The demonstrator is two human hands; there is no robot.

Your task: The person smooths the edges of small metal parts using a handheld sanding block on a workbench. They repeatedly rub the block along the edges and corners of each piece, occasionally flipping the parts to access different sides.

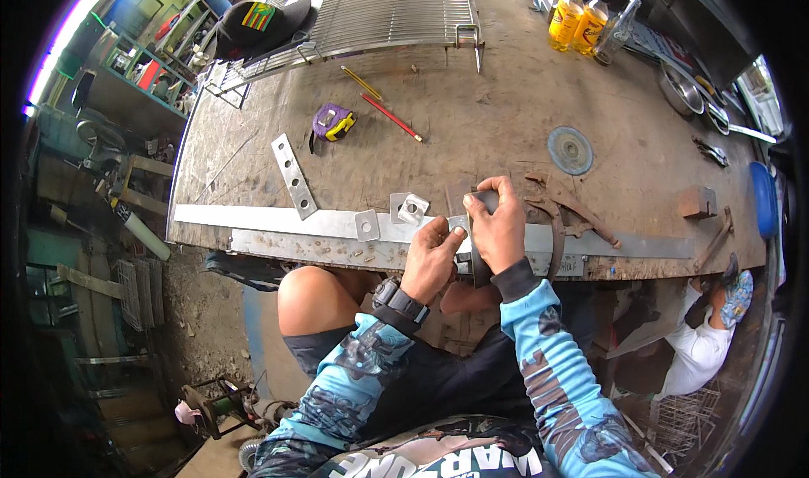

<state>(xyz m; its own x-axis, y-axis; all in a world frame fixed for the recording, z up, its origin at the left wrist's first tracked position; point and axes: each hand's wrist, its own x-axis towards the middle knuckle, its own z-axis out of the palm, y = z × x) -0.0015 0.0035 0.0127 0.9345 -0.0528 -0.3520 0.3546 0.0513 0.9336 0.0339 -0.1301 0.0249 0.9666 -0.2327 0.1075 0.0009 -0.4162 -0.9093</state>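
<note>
Fingers of my right hand [499, 225] pinch a dark flat metal piece [482, 225] stood on edge across the long steel flat bar [278, 219], the landmark for all that follows; my left hand [431, 259], a watch at its wrist, closes thumb and forefinger on a small square plate [459, 225] pressed to the bar just left of that dark piece. Both grips are clenched on their parts, neither released. On the bar to the left of my hands lies a loose square plate [367, 225], and a stacked pair of plates [409, 208] sits at the bar's far edge. A perforated strip [293, 175] leans across the bar's left portion; beyond the bar lie a purple tape measure [333, 124], a red pencil [392, 117], a yellow pencil [361, 82] and a grinding disc [570, 150]. Rusty tongs [566, 212] rest over the bar just right of my right hand. Risks, as I judge them: the upright piece is held only at its top and could tip or skid along the smooth bar; the small plate could creep from its place under uneven thumb pressure; cut edges could nick bare fingertips; the bar lies near the bench [506, 115] edge above my knee [310, 297], so a dropped part could fall there.
</note>
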